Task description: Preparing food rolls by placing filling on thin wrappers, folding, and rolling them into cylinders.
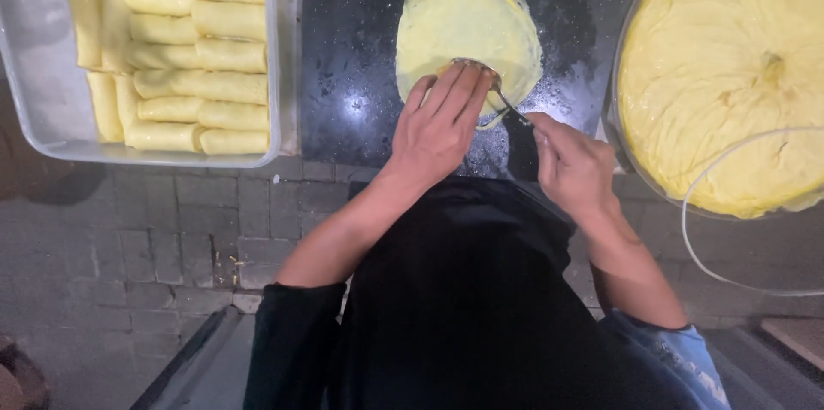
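While right hand (573,165) grips spoon (496,88), left hand (439,127) presses crepe (468,32).

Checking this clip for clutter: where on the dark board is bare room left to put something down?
Bare board lies between the tray of rolls and the crepe. A narrower strip separates crepe and bowl. Crowded near the left hand and right hand.

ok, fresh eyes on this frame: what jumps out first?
The pale yellow crepe at top centre on the dark slab, with the left hand pressing on its near edge and the right hand holding a spoon to it. Next, the big bowl of yellow filling at right and the tray of rolled crepes at upper left.
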